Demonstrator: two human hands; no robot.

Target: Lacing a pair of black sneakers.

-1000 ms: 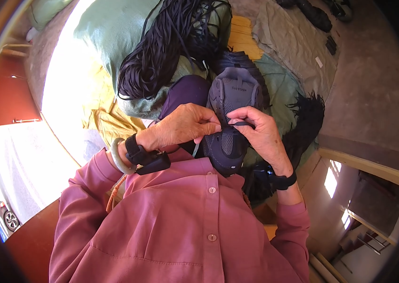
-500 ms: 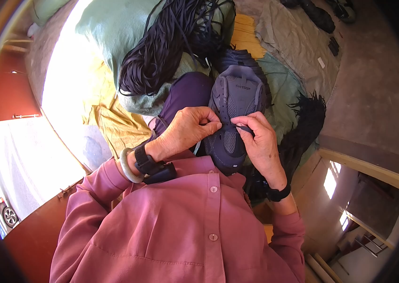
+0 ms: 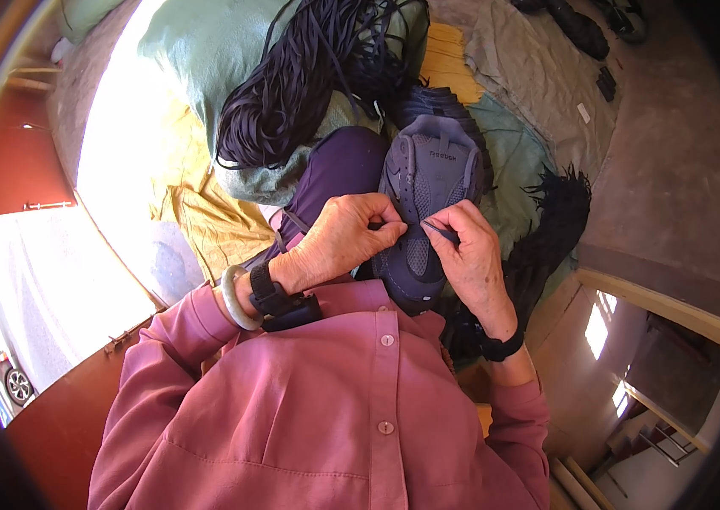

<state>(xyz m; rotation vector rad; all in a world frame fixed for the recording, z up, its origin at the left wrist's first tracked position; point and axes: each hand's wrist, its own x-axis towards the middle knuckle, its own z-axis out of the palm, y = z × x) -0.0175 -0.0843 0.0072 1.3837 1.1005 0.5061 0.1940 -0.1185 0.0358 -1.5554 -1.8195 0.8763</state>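
Observation:
A dark grey-blue sneaker [image 3: 443, 174] lies in front of my lap, its toe toward me and its tongue away from me. Over its lower eyelets, my left hand [image 3: 347, 234] is closed in a pinch at the left edge of the lacing. My right hand [image 3: 470, 259] pinches a dark shoelace [image 3: 440, 228] on the other side, thumb and forefinger together. The stretch of lace between the hands is thin and dark against the shoe, and the left fingertips largely cover their end of it.
A thick bundle of black laces [image 3: 279, 102] lies over a stuffed green sack [image 3: 185, 51]. Another dark fringed bundle [image 3: 560, 212] is to the right. Yellow cloth [image 3: 215, 229] spreads at left; a grey-brown cloth [image 3: 521, 68] covers the floor at upper right. Behind the sneaker sits another dark shoe [image 3: 436, 100].
Both hands stay at the lacing with only slight finger shifts. The left fingertips have moved a little to the right, and the shoe sits marginally farther right in view.

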